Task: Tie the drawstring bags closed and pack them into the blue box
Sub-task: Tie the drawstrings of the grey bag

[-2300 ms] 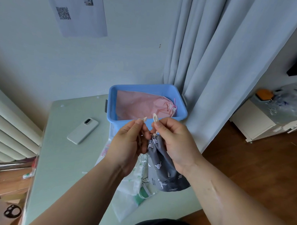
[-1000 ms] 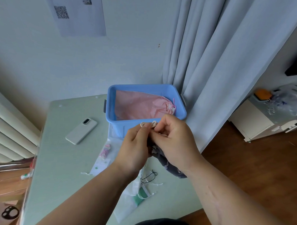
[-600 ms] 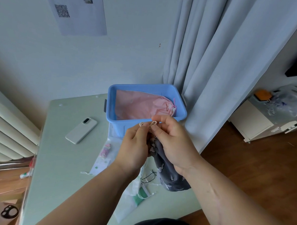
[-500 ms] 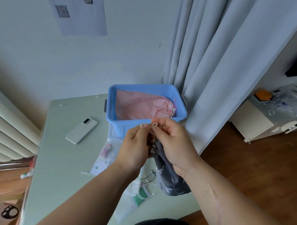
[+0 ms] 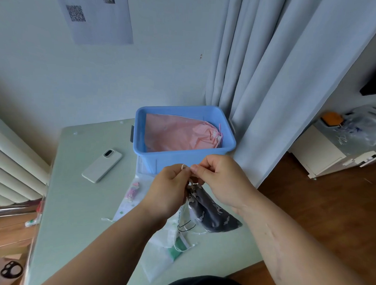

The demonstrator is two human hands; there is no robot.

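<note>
Just in front of the blue box (image 5: 182,161), the left hand (image 5: 168,190) and right hand (image 5: 222,182) met thumb to thumb, each with fingers curled and pinching the white cord (image 5: 192,182) at the neck of the grey bag (image 5: 210,211). That patterned bag hung from the pinch, slanting down away from the box; whether its lower end touched the table (image 5: 74,202) could not be told. Under it, on the near side of the box, lay flat pale bags (image 5: 169,233). Inside the box lay a pink bag (image 5: 179,133), its gathered neck at the right end. Left of the box rested a phone (image 5: 102,166); a curtain (image 5: 259,81) hung against the box's right side.
</note>
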